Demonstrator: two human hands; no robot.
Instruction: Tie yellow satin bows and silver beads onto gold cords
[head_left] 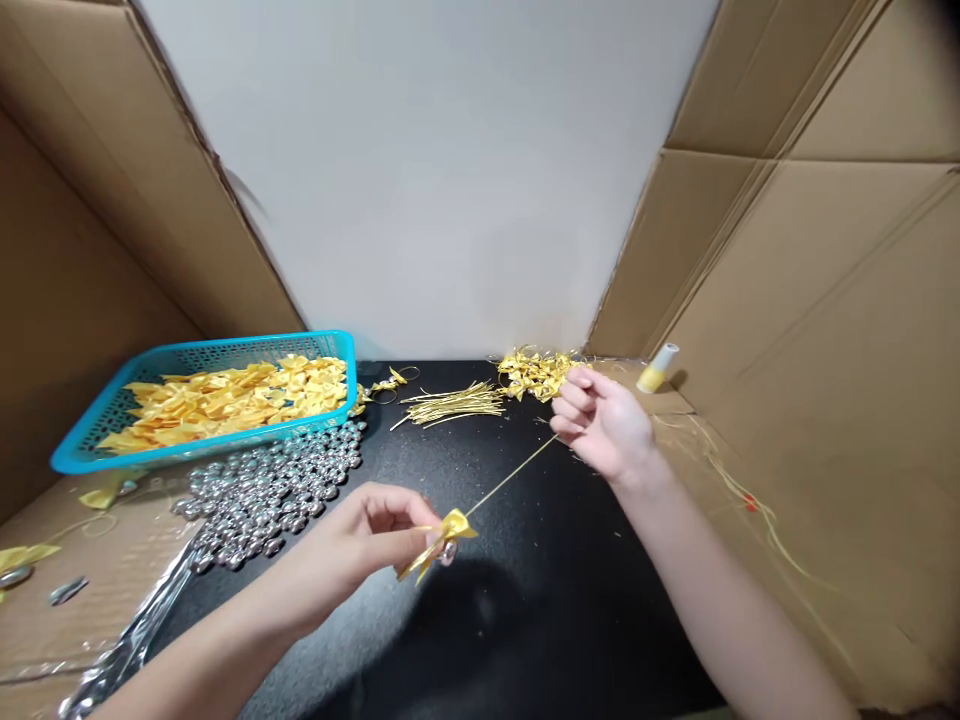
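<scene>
My left hand [382,535] pinches a yellow ribbon bow [454,524] with a small silver bell or bead [448,553] at its middle. From the bow a thin gold cord [514,470] runs up to the right, stretched straight. My right hand [604,420] has its fingers curled closed around the cord's far end, which is hidden inside them. Both hands are above the black tabletop [555,590]. Just behind my right hand lies a pile of yellow bows [529,370] with gold cords. A bundle of cut gold cords [454,402] rests left of that pile.
At the left a blue basket [82,450] holds many yellow bows [232,395]. Silver beads [277,500] are spread in front of it. A yellow-and-white spool [658,368] stands at the back right. Cardboard walls [825,300] rise on both sides, with loose thread [772,525] at the right.
</scene>
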